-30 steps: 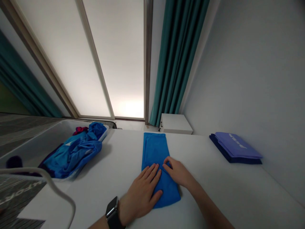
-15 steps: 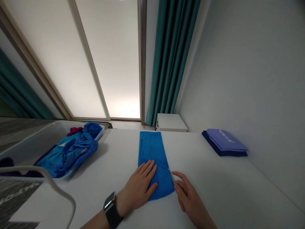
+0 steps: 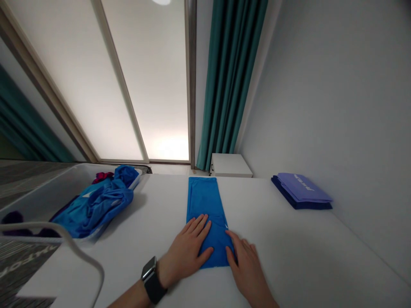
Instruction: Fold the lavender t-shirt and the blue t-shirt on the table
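Observation:
A long, flat-folded blue cloth (image 3: 205, 214) lies lengthwise on the white table top (image 3: 289, 248). My left hand (image 3: 188, 248), with a black-strapped watch (image 3: 150, 279) on its wrist, rests flat on the cloth's lower part, fingers spread. My right hand (image 3: 245, 269) lies against the cloth's lower right edge, its fingertips on or just over the edge. The cloth's near end shows below my hands.
A translucent plastic bin (image 3: 41, 192) holds crumpled blue garments (image 3: 96, 205) at the left. A folded navy and purple stack (image 3: 302, 191) lies at the table's far right against a wall. A white cable (image 3: 77, 239) curves across the lower left corner, and a white box (image 3: 231, 165) stands beyond the table.
My right hand has moved left from just beside the cloth onto its lower right edge. My left hand stays on the cloth, and the cloth looks unchanged.

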### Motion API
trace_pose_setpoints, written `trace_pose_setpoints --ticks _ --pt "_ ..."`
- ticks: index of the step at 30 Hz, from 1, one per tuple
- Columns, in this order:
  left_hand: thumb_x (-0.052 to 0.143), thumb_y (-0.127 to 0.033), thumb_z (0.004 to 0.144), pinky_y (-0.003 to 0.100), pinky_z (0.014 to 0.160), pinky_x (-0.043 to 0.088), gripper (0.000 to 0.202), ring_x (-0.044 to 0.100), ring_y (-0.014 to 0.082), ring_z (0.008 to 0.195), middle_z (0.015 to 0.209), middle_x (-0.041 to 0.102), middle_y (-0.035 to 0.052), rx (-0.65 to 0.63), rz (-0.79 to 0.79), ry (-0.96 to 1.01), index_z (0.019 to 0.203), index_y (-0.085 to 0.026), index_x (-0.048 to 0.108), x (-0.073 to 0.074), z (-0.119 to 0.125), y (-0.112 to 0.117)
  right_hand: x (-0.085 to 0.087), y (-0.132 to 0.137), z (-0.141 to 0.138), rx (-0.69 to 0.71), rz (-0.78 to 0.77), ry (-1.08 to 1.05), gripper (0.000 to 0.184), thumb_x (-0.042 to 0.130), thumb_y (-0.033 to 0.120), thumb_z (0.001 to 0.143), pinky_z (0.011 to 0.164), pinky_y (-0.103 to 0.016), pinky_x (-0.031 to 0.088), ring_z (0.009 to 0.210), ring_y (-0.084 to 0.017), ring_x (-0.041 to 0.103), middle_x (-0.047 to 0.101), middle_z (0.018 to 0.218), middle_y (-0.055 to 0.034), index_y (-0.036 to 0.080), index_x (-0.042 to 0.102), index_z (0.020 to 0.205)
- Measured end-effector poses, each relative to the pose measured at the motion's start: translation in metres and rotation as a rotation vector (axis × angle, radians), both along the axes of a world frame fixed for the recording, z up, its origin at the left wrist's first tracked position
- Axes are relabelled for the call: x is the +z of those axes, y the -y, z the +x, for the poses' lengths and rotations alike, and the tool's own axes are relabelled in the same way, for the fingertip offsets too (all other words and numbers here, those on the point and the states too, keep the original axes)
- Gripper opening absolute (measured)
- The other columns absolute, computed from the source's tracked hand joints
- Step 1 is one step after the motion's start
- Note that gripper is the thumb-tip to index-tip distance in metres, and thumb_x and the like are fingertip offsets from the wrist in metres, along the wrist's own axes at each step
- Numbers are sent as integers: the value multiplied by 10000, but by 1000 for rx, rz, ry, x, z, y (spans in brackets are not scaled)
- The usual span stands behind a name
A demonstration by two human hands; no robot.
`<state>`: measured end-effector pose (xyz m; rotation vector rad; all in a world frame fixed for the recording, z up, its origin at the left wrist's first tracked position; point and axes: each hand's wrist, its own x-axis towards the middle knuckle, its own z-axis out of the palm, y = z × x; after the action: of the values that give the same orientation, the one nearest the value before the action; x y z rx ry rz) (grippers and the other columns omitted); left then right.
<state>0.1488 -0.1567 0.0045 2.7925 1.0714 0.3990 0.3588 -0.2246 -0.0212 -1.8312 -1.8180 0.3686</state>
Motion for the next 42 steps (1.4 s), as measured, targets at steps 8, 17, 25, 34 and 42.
trace_pose_setpoints --ticks 8,17,25,34,42 --pt "419 -572 945 468 1141 309 691 293 280 1425 1538 327 128 -15 45 -9 1501 -179 301 1 1 0 -8 -4 10 60 91 269 392 329 287 991 915 -468 470 999 -263 656 701 1125 -95 234 574 1293" --pt "345 -474 998 454 1147 300 579 311 260 1418 1537 337 111 1 69 -27 1495 -179 316 1 3 4 16 -26 -13 236 259 453 485 290 136 953 1126 -430 316 1360 -228 389 462 1463 -108 138 481 1399" --pt "384 -304 982 429 1098 340 445 456 227 1301 1427 505 82 147 35 118 1413 -210 448 12 -11 -13 19 -36 -20 312 -12 354 512 269 304 997 1151 -451 255 1421 -234 289 341 1537 -96 148 370 1474" --pt "485 -372 918 373 802 413 267 582 237 893 914 646 60 406 -200 231 939 -203 690 20 -33 -48 41 -89 0 249 -19 285 225 440 225 940 922 -372 422 1026 -240 544 610 1043 -121 164 638 1027" --pt "558 -351 857 299 695 412 178 567 200 799 888 633 41 347 -331 383 859 -186 625 19 -25 -44 31 -93 -7 303 11 179 202 333 196 981 799 -300 405 858 -191 569 620 923 -73 192 522 911"
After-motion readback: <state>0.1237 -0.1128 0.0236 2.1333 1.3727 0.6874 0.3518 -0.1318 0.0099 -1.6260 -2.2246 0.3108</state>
